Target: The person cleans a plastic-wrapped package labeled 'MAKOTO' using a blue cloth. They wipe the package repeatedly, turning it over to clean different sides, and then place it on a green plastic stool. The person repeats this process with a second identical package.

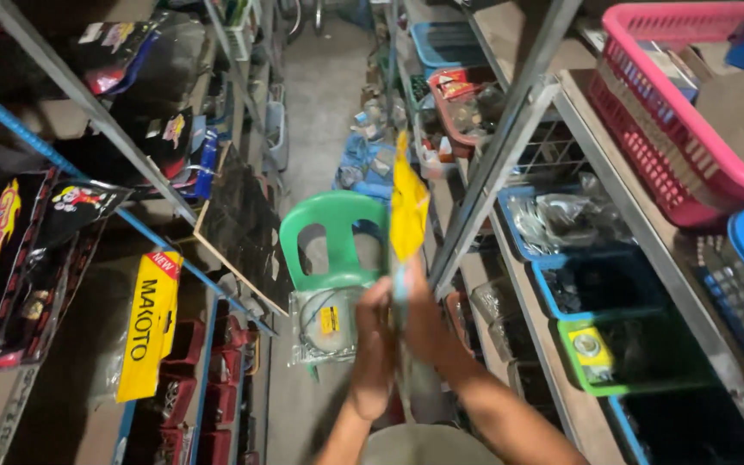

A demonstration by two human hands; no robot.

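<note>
narrow storeroom aisle, metal shelving packed on both sides and a green plastic chair standing in the gap ahead. both forearms rise from the bottom of the view and meet in front of the chair. the left hand and the right hand are pressed close together, fingers curled shut around the lower end of a slim packet with a yellow header card, held upright between the shelves. a clear bagged coil with a yellow label lies on the chair seat just beyond the hands. likely risks: the tall card could catch the shelf upright just beside it and bend, or the slick wrapper could slide through the grip. an elbow might also knock the blue bin on the right.
</note>
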